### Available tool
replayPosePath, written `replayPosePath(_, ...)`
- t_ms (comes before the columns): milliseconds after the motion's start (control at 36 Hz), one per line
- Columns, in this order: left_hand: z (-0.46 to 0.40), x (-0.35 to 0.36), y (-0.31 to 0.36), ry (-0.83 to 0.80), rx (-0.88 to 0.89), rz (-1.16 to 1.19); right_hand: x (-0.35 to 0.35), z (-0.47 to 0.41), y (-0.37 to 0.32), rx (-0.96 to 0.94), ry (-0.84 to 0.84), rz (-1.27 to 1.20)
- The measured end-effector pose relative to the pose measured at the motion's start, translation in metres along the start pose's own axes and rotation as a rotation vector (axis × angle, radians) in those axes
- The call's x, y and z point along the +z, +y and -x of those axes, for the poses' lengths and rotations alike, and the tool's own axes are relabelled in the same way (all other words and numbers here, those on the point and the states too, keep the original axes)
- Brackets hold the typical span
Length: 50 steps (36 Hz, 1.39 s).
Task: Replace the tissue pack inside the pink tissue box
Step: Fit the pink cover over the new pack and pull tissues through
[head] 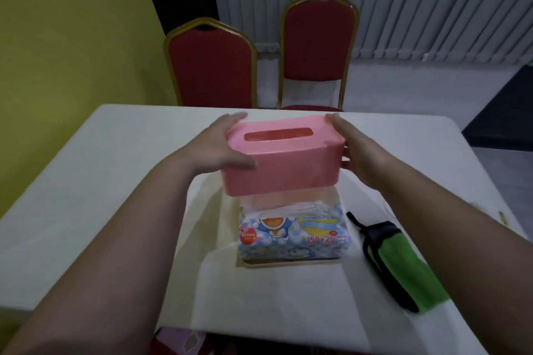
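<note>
A white table [86,181] fills the view, with two red chairs [213,66] tucked at its far edge. Above the middle of the table, a person holds the pink tissue box cover [284,153] in the air, slot side up. The left hand [222,147] grips its left end and the right hand [350,147] grips its right end, fingers wrapped around the sides.

Directly beneath the cover, a blue cartoon-printed tissue pack [291,235] sits on the table, toward the near edge, its top opened with white tissue showing. It appears to rest on a flat base, though that is hard to tell. A green and black pouch [401,265] lies just right of the pack, near the near right corner.

Likely risk: if the cover comes down tilted or off-centre, its rim could catch the loose tissue and crumple it, or push the pack sideways. The left side of the table is open; the pouch crowds the right.
</note>
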<state>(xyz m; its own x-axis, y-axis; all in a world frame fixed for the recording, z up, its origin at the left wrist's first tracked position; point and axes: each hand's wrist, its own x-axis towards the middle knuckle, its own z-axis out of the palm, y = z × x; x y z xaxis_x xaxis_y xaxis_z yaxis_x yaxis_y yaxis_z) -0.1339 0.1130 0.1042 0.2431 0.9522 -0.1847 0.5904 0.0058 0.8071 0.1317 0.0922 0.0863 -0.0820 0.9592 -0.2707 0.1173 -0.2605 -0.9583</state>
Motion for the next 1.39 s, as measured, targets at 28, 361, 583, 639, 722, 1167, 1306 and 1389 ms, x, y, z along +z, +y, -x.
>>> replayPosePath(28,0.001,0.004,0.001,0.013,0.012,0.079,-0.001,0.0,0.004,-0.006,0.015,0.007)
replayPosePath(361,0.002,0.055,-0.028,0.133,-0.062,0.531,-0.001,0.008,0.022,0.052,0.164,0.141)
replayPosePath(583,0.011,0.062,-0.039,0.048,-0.036,0.596,0.006,0.021,0.031,0.074,0.134,0.128)
replayPosePath(639,0.017,0.065,-0.043,0.027,-0.059,0.638,0.007,0.025,0.038,0.074,0.123,0.113)
replayPosePath(722,0.024,0.069,-0.052,0.03,-0.07,0.69,0.01,0.032,0.047,0.07,0.105,0.09)
replayPosePath(1167,0.057,0.104,-0.068,0.134,-0.351,0.883,0.015,0.061,0.08,0.028,0.084,-0.113)
replayPosePath(1306,0.059,0.105,-0.068,0.104,-0.423,0.911,0.016,0.069,0.084,0.05,0.1,-0.201)
replayPosePath(1389,0.062,0.103,-0.069,0.058,-0.489,0.937,0.016,0.072,0.086,0.076,0.107,-0.233)
